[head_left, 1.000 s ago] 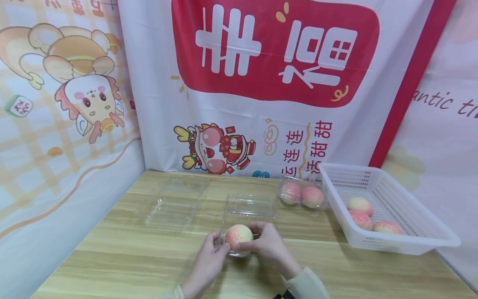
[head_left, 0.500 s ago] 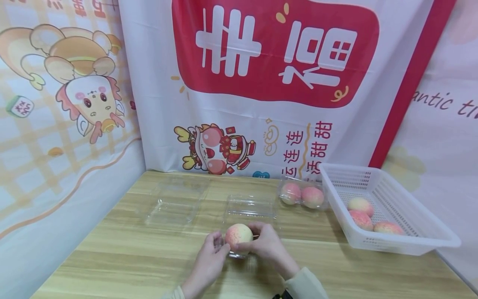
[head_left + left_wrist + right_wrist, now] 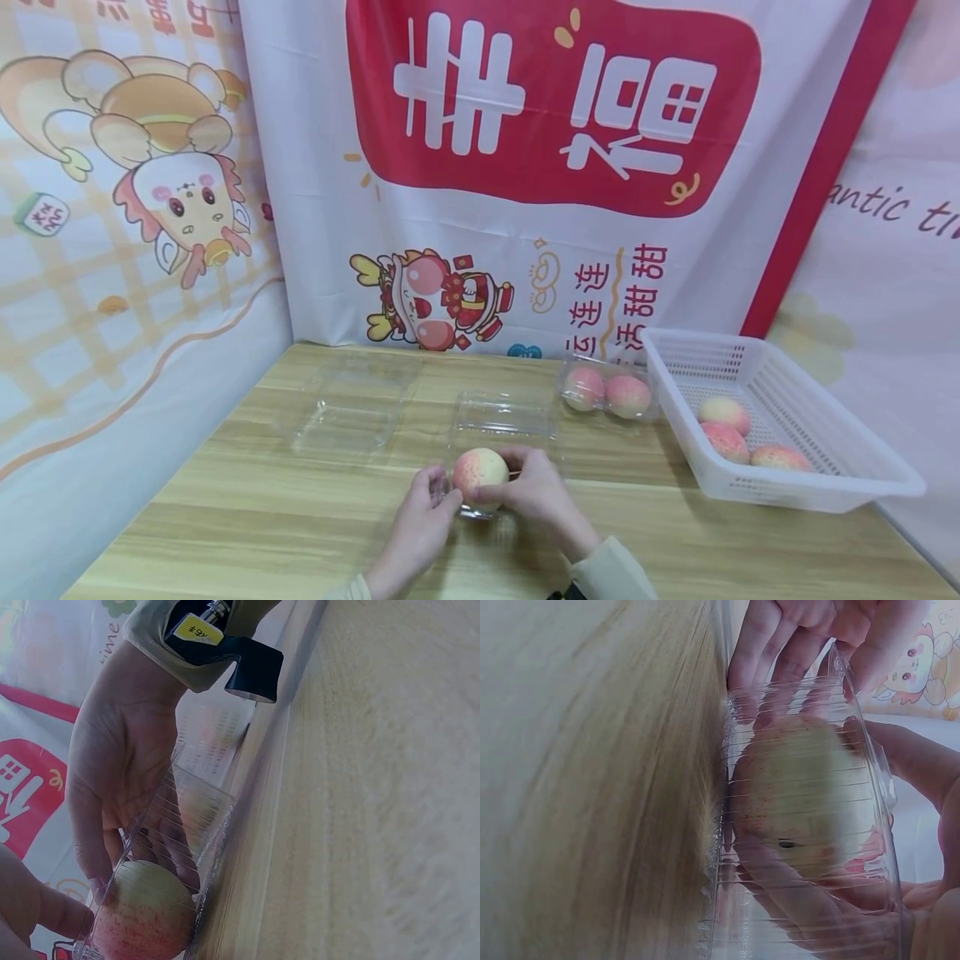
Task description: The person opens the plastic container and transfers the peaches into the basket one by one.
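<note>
A pale yellow and pink peach (image 3: pixel 480 477) sits low in an opened clear plastic clamshell box (image 3: pixel 477 512) near the table's front. My right hand (image 3: pixel 543 496) holds the peach, thumb on the near side and fingers reaching round it inside the box wall, as the right wrist view shows. At the box's left edge my left hand (image 3: pixel 420 517) grips the wall, with the thumb at the rim and the fingers outside. In the left wrist view the peach (image 3: pixel 142 915) shows through the ribbed plastic. The fingers of my right hand are partly hidden behind the peach.
A second open clear box (image 3: pixel 345 425) lies at the left. Behind, to the right, stands a clear box with two pink peaches (image 3: pixel 627 396). A white plastic basket (image 3: pixel 795 492) at the right holds several peaches (image 3: pixel 724 440). Printed cloths hang at the back and sides.
</note>
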Demonstrator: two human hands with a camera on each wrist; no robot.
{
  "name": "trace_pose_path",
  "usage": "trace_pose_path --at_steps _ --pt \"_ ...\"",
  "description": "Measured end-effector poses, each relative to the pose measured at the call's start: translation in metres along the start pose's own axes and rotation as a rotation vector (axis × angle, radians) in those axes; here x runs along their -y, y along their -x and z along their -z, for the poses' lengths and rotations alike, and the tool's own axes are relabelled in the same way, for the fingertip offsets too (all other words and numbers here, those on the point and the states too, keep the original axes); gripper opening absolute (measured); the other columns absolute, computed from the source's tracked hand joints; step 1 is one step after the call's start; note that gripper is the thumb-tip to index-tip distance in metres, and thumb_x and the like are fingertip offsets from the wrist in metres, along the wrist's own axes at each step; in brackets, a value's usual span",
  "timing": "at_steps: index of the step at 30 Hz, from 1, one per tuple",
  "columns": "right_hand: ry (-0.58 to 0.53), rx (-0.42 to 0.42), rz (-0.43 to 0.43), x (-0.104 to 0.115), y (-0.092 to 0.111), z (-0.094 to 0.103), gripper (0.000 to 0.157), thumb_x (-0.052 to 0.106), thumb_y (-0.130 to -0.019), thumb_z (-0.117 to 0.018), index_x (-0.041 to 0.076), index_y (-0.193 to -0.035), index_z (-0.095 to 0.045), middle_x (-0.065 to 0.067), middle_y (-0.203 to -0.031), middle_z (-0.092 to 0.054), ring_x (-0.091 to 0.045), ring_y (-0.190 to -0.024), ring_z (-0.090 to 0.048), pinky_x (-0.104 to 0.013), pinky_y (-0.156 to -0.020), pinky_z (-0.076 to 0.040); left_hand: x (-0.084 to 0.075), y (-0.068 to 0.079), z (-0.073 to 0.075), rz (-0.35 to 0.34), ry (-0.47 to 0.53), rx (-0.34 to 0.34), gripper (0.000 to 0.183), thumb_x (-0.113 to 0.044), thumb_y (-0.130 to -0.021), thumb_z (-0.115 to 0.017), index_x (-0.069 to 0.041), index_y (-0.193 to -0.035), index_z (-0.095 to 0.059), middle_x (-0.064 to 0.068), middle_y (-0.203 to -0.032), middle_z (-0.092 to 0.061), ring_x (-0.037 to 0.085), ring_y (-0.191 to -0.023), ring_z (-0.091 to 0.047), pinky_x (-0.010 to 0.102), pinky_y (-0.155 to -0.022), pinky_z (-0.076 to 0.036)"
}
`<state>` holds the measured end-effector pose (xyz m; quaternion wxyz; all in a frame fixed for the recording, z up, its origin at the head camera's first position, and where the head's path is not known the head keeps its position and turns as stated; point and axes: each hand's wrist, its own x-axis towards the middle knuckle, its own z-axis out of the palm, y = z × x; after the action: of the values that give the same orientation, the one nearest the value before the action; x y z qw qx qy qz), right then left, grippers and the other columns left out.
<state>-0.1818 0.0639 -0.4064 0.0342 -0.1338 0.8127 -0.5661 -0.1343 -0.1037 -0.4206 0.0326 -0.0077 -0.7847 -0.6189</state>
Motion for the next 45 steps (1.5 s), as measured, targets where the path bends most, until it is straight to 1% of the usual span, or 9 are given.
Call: trace_pose_path --at_steps 3,9,15,21,25,31,37,41,45 --pt "-0.002 -0.022 -0.007 -0.0001 -0.0002 -0.0004 0.058 0.01 -0.066 -0.089 -0.007 -0.115 -0.064 -0.009 -0.098 -0.069 -0.02 -0.085 -0.064 -0.031 -0.073 -0.057 0.0001 0.0001 0.0002 0.001 0.0 0.005 0.058 -0.012 -0.096 -0.058 0.015 -0.141 -0.031 0.037 -0.141 -0.038 0.049 -0.129 -0.041 0.058 -0.105 -0.036" --pt "0.023 -0.071 0.005 -0.0009 -0.0011 -0.0017 0.056 0.009 -0.064 -0.09 -0.008 -0.112 -0.065 -0.01 -0.097 -0.07 -0.022 -0.085 -0.065 -0.03 -0.071 -0.057 -0.0003 0.001 0.0002 0.002 0.012 0.014 0.059 -0.012 -0.097 -0.057 0.015 -0.142 -0.03 0.037 -0.142 -0.036 0.049 -0.13 -0.039 0.059 -0.106 -0.035" --pt "0.074 -0.063 0.004 0.0022 -0.0002 -0.0019 0.056 0.011 -0.065 -0.09 -0.006 -0.112 -0.066 -0.01 -0.096 -0.07 -0.022 -0.083 -0.065 -0.032 -0.069 -0.057 -0.0002 0.0009 -0.0001 0.0 0.003 0.009 0.058 -0.013 -0.097 -0.057 0.015 -0.141 -0.032 0.037 -0.141 -0.038 0.049 -0.128 -0.041 0.059 -0.104 -0.037" --pt "0.146 -0.03 -0.005 0.0032 0.0008 -0.0019 0.055 0.019 -0.064 -0.091 0.0 -0.111 -0.069 -0.004 -0.09 -0.068 -0.018 -0.078 -0.061 -0.033 -0.065 -0.055 0.0001 0.0005 -0.0002 0.011 -0.008 0.003 0.058 -0.014 -0.097 -0.057 0.014 -0.141 -0.032 0.036 -0.142 -0.038 0.048 -0.129 -0.041 0.058 -0.105 -0.036" --pt "0.157 -0.027 -0.008 0.003 0.0005 -0.0024 0.057 0.02 -0.063 -0.091 0.001 -0.111 -0.068 -0.004 -0.092 -0.068 -0.018 -0.08 -0.062 -0.033 -0.067 -0.055 0.0 0.0009 -0.0001 0.004 -0.012 -0.001 0.058 -0.014 -0.097 -0.058 0.014 -0.141 -0.033 0.036 -0.142 -0.039 0.048 -0.129 -0.041 0.058 -0.105 -0.036" --pt "0.178 -0.048 -0.003 0.0026 0.0004 -0.0029 0.061 0.02 -0.061 -0.092 -0.002 -0.113 -0.066 -0.006 -0.095 -0.068 -0.019 -0.082 -0.063 -0.034 -0.071 -0.056 -0.0004 0.0006 0.0002 -0.009 -0.005 0.0 0.058 -0.014 -0.097 -0.058 0.015 -0.141 -0.033 0.036 -0.142 -0.038 0.049 -0.129 -0.041 0.058 -0.105 -0.035" --pt "0.199 -0.076 0.001 0.0006 0.0002 -0.0043 0.064 0.022 -0.059 -0.093 -0.003 -0.112 -0.066 -0.006 -0.092 -0.067 -0.017 -0.078 -0.062 -0.032 -0.067 -0.056 0.0005 0.0014 0.0005 -0.003 0.011 0.012 0.059 -0.014 -0.097 -0.057 0.015 -0.141 -0.031 0.037 -0.144 -0.035 0.049 -0.132 -0.038 0.059 -0.106 -0.034" --pt "0.223 -0.108 0.018 0.0005 -0.0004 -0.0053 0.067 0.023 -0.057 -0.093 -0.003 -0.112 -0.065 -0.008 -0.093 -0.068 -0.017 -0.077 -0.062 -0.032 -0.065 -0.056 -0.0005 0.0009 0.0006 -0.009 0.022 0.009 0.058 -0.013 -0.097 -0.057 0.015 -0.142 -0.031 0.036 -0.145 -0.034 0.049 -0.132 -0.037 0.059 -0.107 -0.032" --pt "0.222 -0.121 0.032 0.0004 -0.0002 -0.0063 0.067 0.022 -0.056 -0.093 -0.003 -0.112 -0.065 -0.008 -0.093 -0.068 -0.018 -0.077 -0.063 -0.031 -0.064 -0.056 -0.0005 0.0017 0.0007 -0.016 0.01 0.001 0.058 -0.012 -0.096 -0.057 0.015 -0.141 -0.032 0.036 -0.143 -0.036 0.049 -0.131 -0.037 0.06 -0.107 -0.033"
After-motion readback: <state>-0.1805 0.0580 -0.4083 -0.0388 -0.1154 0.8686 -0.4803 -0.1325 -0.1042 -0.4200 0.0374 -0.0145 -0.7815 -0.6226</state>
